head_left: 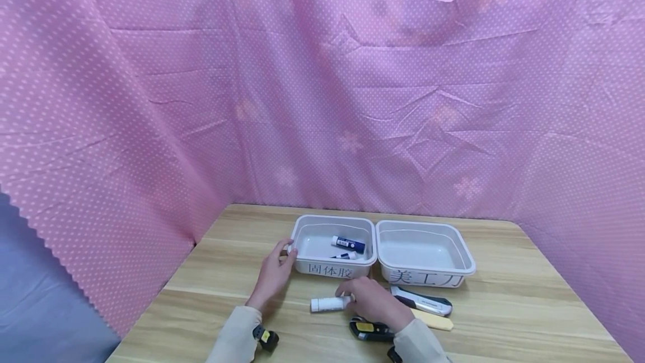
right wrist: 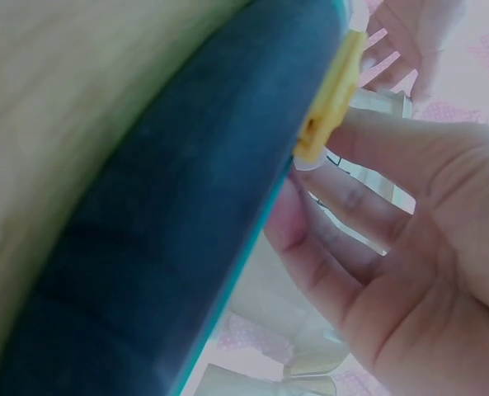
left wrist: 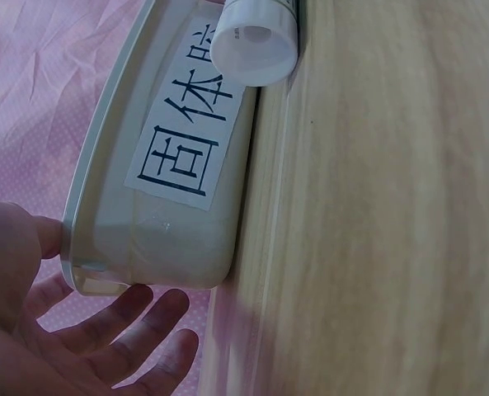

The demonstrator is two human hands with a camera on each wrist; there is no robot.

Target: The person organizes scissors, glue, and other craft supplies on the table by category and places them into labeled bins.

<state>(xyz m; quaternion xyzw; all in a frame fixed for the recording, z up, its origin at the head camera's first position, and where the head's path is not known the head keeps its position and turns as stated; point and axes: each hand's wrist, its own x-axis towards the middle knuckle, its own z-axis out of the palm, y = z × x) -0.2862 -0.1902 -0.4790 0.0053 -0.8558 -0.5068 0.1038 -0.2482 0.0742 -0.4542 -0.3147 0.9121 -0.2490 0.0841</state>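
My left hand point(head_left: 274, 273) grips the left end rim of a white plastic box point(head_left: 308, 266) with thumb and index finger, its other fingers spread alongside. Two glue sticks point(head_left: 349, 244) with blue-and-white bodies lie inside that box. In front of it, my right hand point(head_left: 373, 299) pinches the right end of a white glue stick point(head_left: 327, 304), which lies sideways close over the table. The glue stick's round hollow-looking end point(left wrist: 256, 45) shows in the left wrist view. Under the right wrist is a black utility knife point(head_left: 359, 329) with a yellow slider point(right wrist: 331, 99).
A second white box point(head_left: 428, 278), its label reading 美工刀, stands right beside the first, labelled 固体胶. A silver-and-black utility knife point(head_left: 428, 302) and a yellow one point(head_left: 435, 321) lie right of my right hand. Pink dotted cloth point(head_left: 353, 99) hangs behind the wooden table point(head_left: 529, 296).
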